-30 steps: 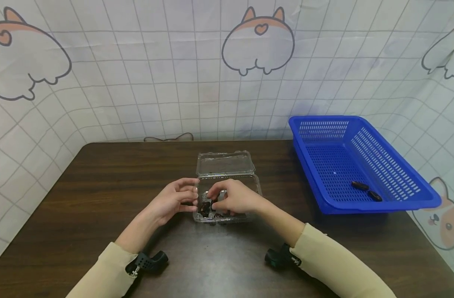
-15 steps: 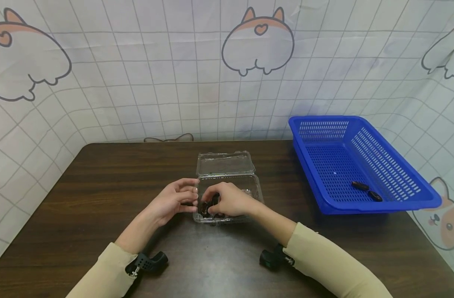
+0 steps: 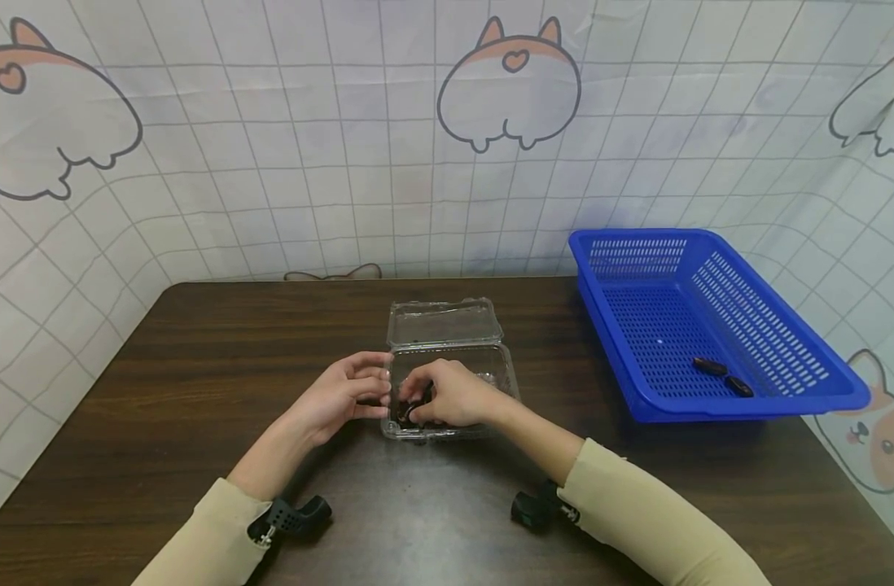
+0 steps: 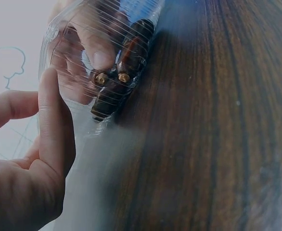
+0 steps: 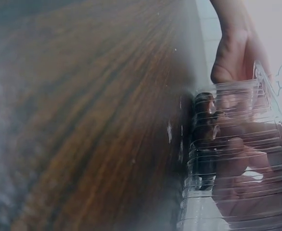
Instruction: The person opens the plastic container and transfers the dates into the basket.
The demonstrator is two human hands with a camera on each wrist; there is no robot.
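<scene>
A clear plastic clamshell box [image 3: 510, 374] stands on the table with its lid [image 3: 444, 324] folded back. Several dark brown dates [image 4: 136, 45] lie in its left front part, some with pale stem ends showing through the ribbed wall. My right hand [image 3: 454, 395] reaches down inside, thumb and fingers curled round a date among the others; the wall and fingers partly hide it. My left hand [image 3: 340, 396] rests its fairly straight fingertips against the box's left side.
A blue plastic basket [image 3: 637, 358] stands at the right of the dark wooden table [image 3: 220, 358], with two dates [image 3: 711, 366] on its bottom. A thin brown cord [image 3: 333, 275] lies at the back edge, before a tiled-pattern cloth [image 3: 330, 179].
My right hand has moved slightly left and lower into the box, toward the dates in the left front part. The left hand, box and basket stay where they were.
</scene>
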